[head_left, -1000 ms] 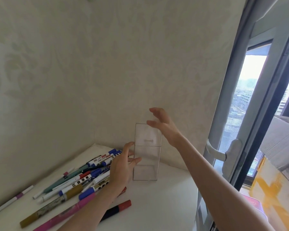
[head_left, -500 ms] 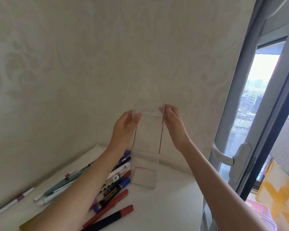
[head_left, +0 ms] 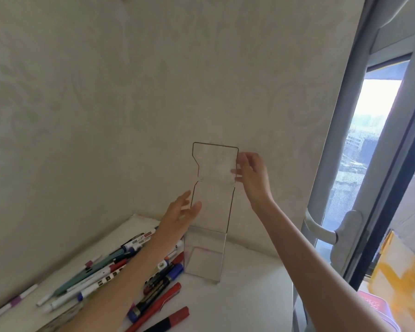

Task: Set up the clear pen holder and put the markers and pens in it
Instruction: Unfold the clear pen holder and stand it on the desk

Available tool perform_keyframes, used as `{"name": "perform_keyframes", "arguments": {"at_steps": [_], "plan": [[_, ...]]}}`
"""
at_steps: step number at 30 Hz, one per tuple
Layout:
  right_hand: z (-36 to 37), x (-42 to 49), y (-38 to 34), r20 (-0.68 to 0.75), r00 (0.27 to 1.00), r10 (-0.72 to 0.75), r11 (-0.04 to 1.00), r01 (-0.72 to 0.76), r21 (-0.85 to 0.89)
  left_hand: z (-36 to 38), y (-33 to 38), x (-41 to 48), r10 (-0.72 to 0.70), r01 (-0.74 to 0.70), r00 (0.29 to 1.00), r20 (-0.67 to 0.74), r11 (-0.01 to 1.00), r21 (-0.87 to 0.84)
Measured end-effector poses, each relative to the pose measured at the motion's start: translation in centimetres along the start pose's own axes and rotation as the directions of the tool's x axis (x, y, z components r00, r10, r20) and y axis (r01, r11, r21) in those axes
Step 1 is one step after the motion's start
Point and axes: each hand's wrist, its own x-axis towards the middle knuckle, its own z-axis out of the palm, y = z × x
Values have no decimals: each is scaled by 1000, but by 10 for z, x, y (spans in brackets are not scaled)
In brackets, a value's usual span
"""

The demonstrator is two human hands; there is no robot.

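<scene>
Clear pen holder (head_left: 211, 212) unfolded taller, right hand (head_left: 252, 173) pinching top flap — left hand (head_left: 180, 214) dropped lower (fingers spread, no grip)

There is one camera, worn on my head. It faces forward and a little down into the corner where the wall (head_left: 153, 92) meets the surface (head_left: 249, 295). The lens is wide: the window frame (head_left: 328, 164) at the right edge leans inward. My left hand (head_left: 180, 216) and right hand (head_left: 252, 173) reach in from the bottom edge and sit near mid-picture at arm's length, the holder (head_left: 211, 212) between them. The wall fills the upper half.
</scene>
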Motion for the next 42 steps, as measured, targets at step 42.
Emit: {"name": "perform_keyframes", "arguments": {"at_steps": [42], "plan": [[-26, -139, -2, 128, 974, -186, 941, 214, -263, -68, 7, -50, 74, -92, 995, 60, 914, 395]]}}
